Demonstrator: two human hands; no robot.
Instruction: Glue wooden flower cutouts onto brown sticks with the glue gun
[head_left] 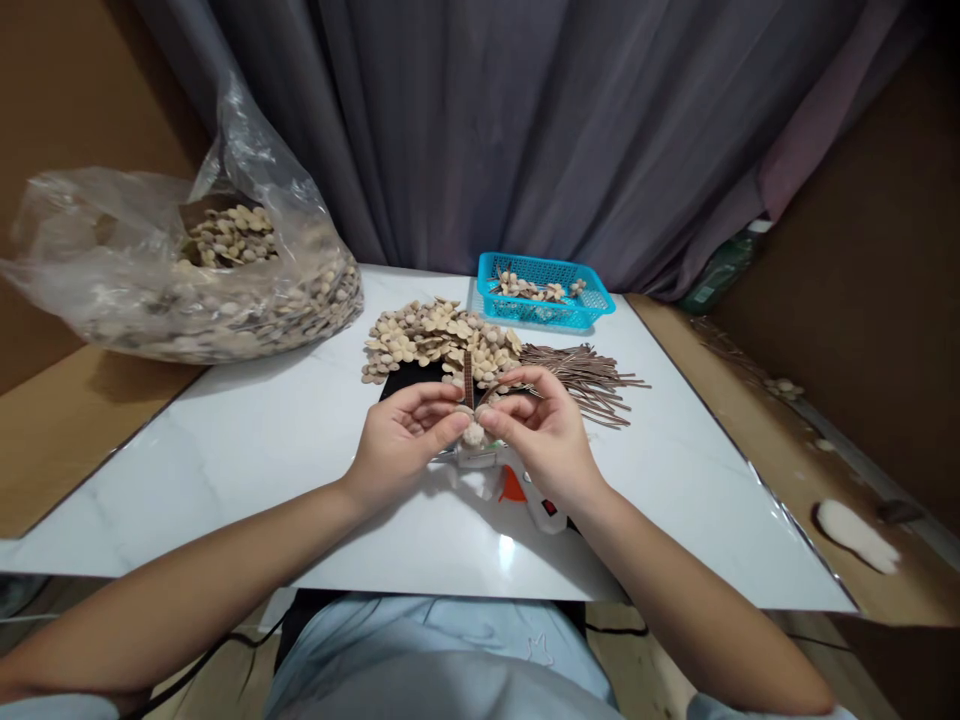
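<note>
Between my two hands, over the middle of the white table, is a small fuzzy beige flower point(473, 434). My left hand point(409, 432) pinches its left side with thumb and fingers. On the other side my right hand point(541, 430) grips it, with a thin brown stem near the fingertips. A brown checked strip point(468, 378) stands upright just behind the flower. Below the hands lies a white glue gun point(541, 506) with an orange trigger, partly hidden by my right hand. Behind them is a heap of beige flower pieces point(431, 335), beside a bundle of brown stems point(592, 378).
A blue basket point(547, 317) holding flowers and stems stands at the back of the white table point(675, 520). A large clear bag point(247, 320) full of flower pieces is at the left. To the right are a green bottle point(721, 270) and a white fuzzy piece point(856, 536).
</note>
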